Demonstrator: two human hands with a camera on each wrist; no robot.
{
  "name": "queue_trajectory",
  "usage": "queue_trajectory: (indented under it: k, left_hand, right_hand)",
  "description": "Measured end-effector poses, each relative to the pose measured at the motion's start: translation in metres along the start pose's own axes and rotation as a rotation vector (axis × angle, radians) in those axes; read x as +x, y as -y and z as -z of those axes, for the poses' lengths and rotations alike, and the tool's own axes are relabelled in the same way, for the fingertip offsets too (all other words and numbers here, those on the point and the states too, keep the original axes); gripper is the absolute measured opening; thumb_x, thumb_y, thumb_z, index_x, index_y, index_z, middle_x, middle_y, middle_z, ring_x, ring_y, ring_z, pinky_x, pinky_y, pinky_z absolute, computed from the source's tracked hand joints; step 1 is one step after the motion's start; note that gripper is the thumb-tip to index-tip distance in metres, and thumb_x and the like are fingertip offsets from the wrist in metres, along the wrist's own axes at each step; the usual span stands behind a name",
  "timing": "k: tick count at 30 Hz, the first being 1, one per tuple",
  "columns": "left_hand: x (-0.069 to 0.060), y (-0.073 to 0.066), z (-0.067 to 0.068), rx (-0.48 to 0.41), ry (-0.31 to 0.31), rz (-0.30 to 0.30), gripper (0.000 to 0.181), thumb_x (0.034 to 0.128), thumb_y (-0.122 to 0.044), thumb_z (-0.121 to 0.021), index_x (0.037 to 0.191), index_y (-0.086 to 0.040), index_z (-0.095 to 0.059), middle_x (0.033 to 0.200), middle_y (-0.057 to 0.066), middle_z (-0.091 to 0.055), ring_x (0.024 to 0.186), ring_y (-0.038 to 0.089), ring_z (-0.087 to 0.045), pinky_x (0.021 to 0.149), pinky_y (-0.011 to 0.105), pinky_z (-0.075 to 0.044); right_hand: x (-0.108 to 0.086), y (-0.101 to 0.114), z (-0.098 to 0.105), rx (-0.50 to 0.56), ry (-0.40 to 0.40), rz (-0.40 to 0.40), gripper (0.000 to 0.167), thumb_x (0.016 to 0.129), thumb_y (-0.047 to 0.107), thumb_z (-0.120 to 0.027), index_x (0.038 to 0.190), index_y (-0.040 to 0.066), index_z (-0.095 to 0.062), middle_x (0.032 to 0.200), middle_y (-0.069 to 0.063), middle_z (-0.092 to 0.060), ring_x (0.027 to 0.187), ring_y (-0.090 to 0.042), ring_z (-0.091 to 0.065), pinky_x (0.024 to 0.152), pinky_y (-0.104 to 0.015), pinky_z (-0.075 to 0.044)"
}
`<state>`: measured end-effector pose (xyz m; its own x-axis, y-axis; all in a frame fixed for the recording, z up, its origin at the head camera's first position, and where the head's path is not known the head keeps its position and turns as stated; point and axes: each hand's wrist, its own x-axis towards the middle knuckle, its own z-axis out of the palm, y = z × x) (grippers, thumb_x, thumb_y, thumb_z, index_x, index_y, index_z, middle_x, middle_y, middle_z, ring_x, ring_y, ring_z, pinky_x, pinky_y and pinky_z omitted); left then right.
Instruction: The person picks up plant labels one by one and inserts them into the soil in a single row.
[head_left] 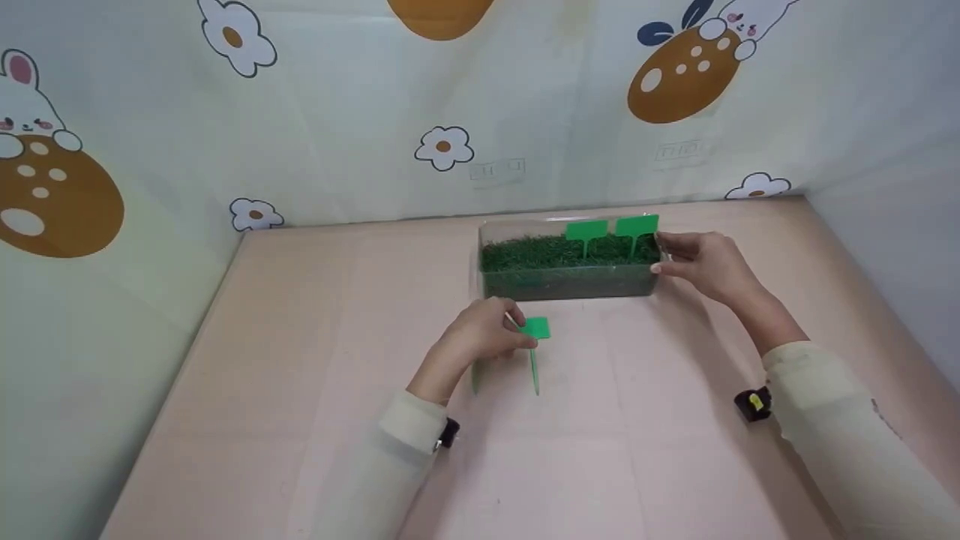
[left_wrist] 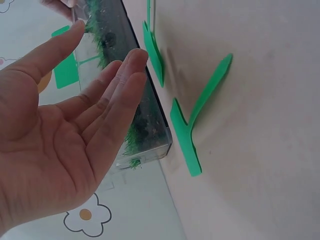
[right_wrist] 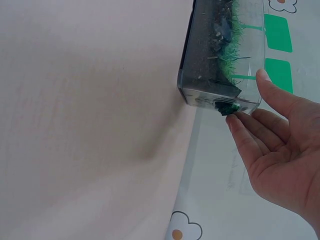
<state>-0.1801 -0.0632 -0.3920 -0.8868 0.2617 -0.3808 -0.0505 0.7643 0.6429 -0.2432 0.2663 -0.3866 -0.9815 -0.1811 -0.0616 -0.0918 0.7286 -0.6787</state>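
A clear box (head_left: 566, 283) of dark soil and green grass stands at the back, with two upright green tags (head_left: 586, 230) (head_left: 637, 225) in the grass. My right hand (head_left: 712, 266) (right_wrist: 285, 145) holds its right end, the thumb at the front corner and the fingers against the end wall. In front of the box my left hand (head_left: 484, 330) (left_wrist: 75, 115) hovers above two more green tags on the table. Its fingers are extended and hold nothing. One tag (head_left: 535, 328) shows beside the fingertips in the head view; the other (left_wrist: 186, 135) is mostly hidden there by the hand.
A pale pink tabletop (head_left: 300, 337) extends to the left and in front of the box. Behind the box rises a light wall covering (head_left: 337, 135) printed with flowers, rabbits and brown ovals; it also runs along the table's left side.
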Motion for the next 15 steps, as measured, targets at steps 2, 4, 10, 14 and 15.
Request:
queue_trajectory:
  k: [2, 4, 10, 14, 15]
  left_hand:
    - [0.0012, 0.0003, -0.0017, 0.018, -0.003, 0.015, 0.035, 0.0872, -0.03, -0.078, 0.113, -0.008, -0.067, 0.09, 0.009, -0.073, 0.071, 0.019, -0.065, 0.058, 0.026, -0.046]
    - [0.0022, 0.0004, -0.0035, 0.039, -0.009, 0.029, 0.034, 0.0866, -0.031, -0.078, 0.109, -0.008, -0.068, 0.088, 0.01, -0.073, 0.068, 0.017, -0.062, 0.058, 0.027, -0.045]
    - [0.005, 0.0, -0.0081, 0.094, -0.011, 0.072, 0.027, 0.0871, -0.034, -0.078, 0.089, -0.008, -0.075, 0.082, 0.006, -0.074, 0.066, 0.014, -0.057, 0.059, 0.027, -0.043]
    - [0.007, -0.0019, -0.0099, 0.103, -0.004, 0.106, 0.029, 0.0875, -0.034, -0.077, 0.079, -0.007, -0.077, 0.077, 0.007, -0.076, 0.062, 0.013, -0.053, 0.056, 0.026, -0.04]
    - [0.0076, -0.0024, -0.0104, 0.108, -0.006, 0.112, 0.029, 0.0873, -0.034, -0.077, 0.078, -0.007, -0.077, 0.075, 0.006, -0.075, 0.061, 0.013, -0.052, 0.055, 0.026, -0.039]
  right_hand:
    - [0.0004, 0.0001, 0.0, -0.002, 0.003, -0.004, 0.063, 0.092, 0.021, -0.073, 0.146, 0.0, -0.047, 0.148, -0.021, -0.048, 0.136, -0.037, -0.05, 0.107, -0.045, -0.045]
    - [0.0007, 0.0002, 0.0, -0.003, 0.004, -0.007, 0.063, 0.093, 0.022, -0.073, 0.146, 0.0, -0.047, 0.149, -0.021, -0.047, 0.136, -0.037, -0.05, 0.107, -0.046, -0.045]
    - [0.0012, 0.0002, -0.0007, 0.002, 0.012, -0.01, 0.064, 0.093, 0.022, -0.073, 0.146, -0.001, -0.046, 0.149, -0.021, -0.047, 0.137, -0.037, -0.049, 0.107, -0.045, -0.045]
    - [0.0014, -0.0001, -0.0004, 0.008, 0.012, -0.013, 0.064, 0.092, 0.022, -0.073, 0.146, 0.0, -0.046, 0.149, -0.02, -0.047, 0.137, -0.037, -0.049, 0.107, -0.045, -0.045]
    - [0.0015, -0.0001, -0.0002, 0.007, 0.011, -0.013, 0.064, 0.092, 0.022, -0.073, 0.146, 0.0, -0.046, 0.149, -0.02, -0.047, 0.137, -0.037, -0.05, 0.107, -0.045, -0.045]
